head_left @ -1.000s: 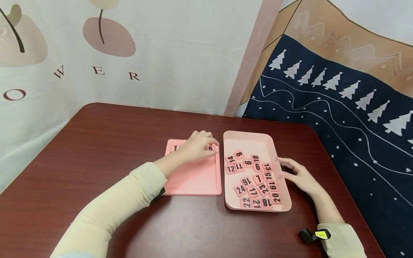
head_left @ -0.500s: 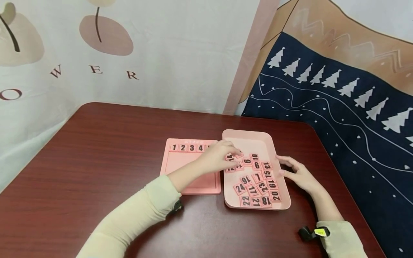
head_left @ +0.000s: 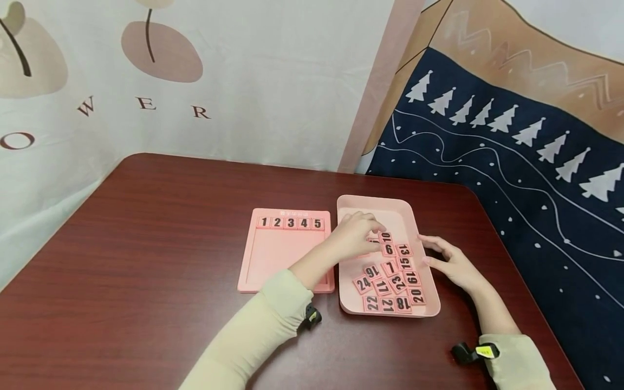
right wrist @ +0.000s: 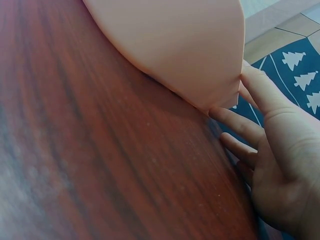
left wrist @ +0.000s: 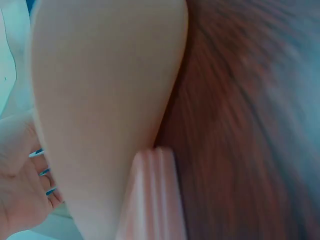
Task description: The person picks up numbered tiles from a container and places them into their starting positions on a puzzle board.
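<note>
My left hand (head_left: 357,235) is over the pink tray (head_left: 358,202), its bent fingers just above number tiles near the 10 tile (head_left: 385,237) and the 6 tile (head_left: 388,249). Some tiles are hidden beneath it; no tile shows in its fingers. My right hand (head_left: 452,265) rests at the tray's right side, fingertips on the rim. In the right wrist view, extended fingers (right wrist: 235,125) touch the tray's outer wall (right wrist: 185,45). Left of the tray lies a pink number board (head_left: 278,254), its top row bearing tiles 1 to 5 (head_left: 317,223).
More loose tiles lie in the tray, among them the 24 tile (head_left: 363,284) and the 20 tile (head_left: 416,296), turned various ways. Tray and board lie side by side on a dark red-brown table (head_left: 161,260). Printed cloths (head_left: 273,97) hang behind it.
My left hand has moved right, from the board's top right corner to over the tray's tiles, uncovering the full row 1 to 5. The right hand has stayed at the tray's side.
</note>
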Action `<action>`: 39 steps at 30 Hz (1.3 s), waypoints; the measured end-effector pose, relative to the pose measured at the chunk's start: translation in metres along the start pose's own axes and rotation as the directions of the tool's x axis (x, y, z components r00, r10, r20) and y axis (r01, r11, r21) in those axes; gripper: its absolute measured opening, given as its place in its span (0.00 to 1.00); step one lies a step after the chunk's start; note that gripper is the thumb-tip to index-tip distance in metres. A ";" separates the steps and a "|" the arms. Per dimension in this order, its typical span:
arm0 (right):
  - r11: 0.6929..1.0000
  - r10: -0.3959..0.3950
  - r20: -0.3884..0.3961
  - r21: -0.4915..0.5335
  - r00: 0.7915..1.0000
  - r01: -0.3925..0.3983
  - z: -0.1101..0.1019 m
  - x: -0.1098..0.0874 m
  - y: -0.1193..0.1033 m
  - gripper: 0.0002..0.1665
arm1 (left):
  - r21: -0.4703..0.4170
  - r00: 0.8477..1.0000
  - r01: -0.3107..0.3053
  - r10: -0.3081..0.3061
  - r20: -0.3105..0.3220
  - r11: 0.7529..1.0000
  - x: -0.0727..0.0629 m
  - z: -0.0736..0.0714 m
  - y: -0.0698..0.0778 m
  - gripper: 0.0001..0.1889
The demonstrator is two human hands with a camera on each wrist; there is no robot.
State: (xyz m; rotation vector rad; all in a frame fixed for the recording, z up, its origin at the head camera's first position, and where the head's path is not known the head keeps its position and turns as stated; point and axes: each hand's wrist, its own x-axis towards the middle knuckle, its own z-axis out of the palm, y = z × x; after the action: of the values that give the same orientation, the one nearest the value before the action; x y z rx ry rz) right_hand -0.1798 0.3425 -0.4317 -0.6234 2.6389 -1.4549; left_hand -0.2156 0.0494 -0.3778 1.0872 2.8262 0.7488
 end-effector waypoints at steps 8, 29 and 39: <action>1.000 -0.015 -0.003 0.007 1.000 0.015 0.000 -0.001 -0.002 0.29 | 0.074 0.997 0.022 -0.027 0.071 0.997 0.011 0.015 0.002 0.20; 1.000 -0.003 0.001 -0.002 1.000 0.003 0.000 -0.001 0.002 0.29 | 0.127 0.984 0.173 -0.177 0.024 0.977 0.009 0.032 -0.002 0.16; 1.000 -0.030 0.005 0.003 1.000 0.030 0.000 0.000 0.002 0.29 | 0.002 0.995 0.054 -0.054 -0.084 0.999 0.006 0.028 -0.005 0.18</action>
State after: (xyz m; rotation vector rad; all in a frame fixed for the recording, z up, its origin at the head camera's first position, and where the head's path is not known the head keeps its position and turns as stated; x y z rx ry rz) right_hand -0.1801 0.3432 -0.4337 -0.6679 2.6347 -1.4630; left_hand -0.2186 0.0617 -0.4038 0.9981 2.9152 0.8028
